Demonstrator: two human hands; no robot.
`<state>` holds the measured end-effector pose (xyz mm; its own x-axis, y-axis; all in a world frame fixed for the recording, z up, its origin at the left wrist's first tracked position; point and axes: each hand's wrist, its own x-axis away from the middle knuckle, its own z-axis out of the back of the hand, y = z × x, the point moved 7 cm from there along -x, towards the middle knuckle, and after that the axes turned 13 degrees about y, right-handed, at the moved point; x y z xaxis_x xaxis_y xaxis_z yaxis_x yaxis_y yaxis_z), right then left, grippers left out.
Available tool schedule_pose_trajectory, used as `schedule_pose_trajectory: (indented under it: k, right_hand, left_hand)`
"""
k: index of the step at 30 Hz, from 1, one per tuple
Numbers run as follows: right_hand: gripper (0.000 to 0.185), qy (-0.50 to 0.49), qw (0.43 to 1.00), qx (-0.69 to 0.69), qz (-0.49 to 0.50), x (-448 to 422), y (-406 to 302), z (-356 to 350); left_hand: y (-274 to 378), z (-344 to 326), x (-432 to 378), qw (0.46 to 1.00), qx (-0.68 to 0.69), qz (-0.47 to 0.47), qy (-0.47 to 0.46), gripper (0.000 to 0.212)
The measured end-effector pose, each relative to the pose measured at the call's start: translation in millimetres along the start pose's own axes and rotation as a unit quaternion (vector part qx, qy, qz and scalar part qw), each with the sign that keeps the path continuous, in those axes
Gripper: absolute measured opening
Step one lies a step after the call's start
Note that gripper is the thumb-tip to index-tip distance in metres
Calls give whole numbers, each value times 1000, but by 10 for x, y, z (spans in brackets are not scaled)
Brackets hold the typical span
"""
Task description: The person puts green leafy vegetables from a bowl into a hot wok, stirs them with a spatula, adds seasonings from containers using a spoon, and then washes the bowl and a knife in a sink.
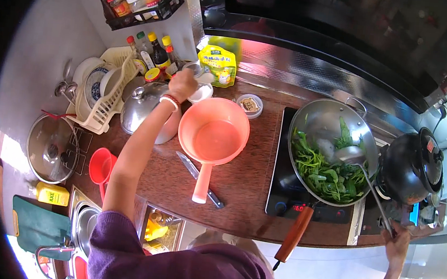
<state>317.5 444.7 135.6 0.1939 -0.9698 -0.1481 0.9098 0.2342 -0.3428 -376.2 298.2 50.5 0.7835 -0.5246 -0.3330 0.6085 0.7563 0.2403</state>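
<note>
My left hand (183, 84) is closed at the back of the counter, gripping what looks like a small white spoon (206, 78) above a white tub (201, 93). The fingers hide most of its handle. My right hand (395, 241) grips the end of a long metal ladle (377, 196). The ladle's bowl rests among leafy greens (326, 170) inside a steel wok (324, 113). The wok stands on a black induction cooktop (280, 178) whose display is lit. Its wooden handle (296, 233) points toward me.
A pink long-handled basin (214, 132) overlaps a knife (191, 169) on the counter. Behind are a domed steel lid (144, 113), a yellow seasoning pouch (217, 66) and a round container (250, 105). Right of the wok stands a black pot (404, 168); a dish rack (103, 114) is at left.
</note>
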Motion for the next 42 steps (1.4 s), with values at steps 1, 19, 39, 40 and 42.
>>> schedule_pose_trajectory:
  k: [1,19,39,40,42]
  right_hand:
    - [34,2,1000,4,-3,-27,21,40]
    - [30,-44,896,364,252,-802,-1576,1072]
    - [36,-259,908,239,225,-1132,-1775,1028]
    - [37,-260,906,237,235,-1123,-1742,1038]
    - [35,-271,894,237,265,-1073,-1849,978]
  left_hand:
    - [-86,74,-15,998,-20,54,-19,24]
    - [-341,-853,-172,997,-73,-19,-36,20]
    - [1968,520,2667,714,560,-6,-420,23]
    - [2109,289,3036,699,534,-16,-476,28]
    - [2252,71,3727,638,535,38,-553,41]
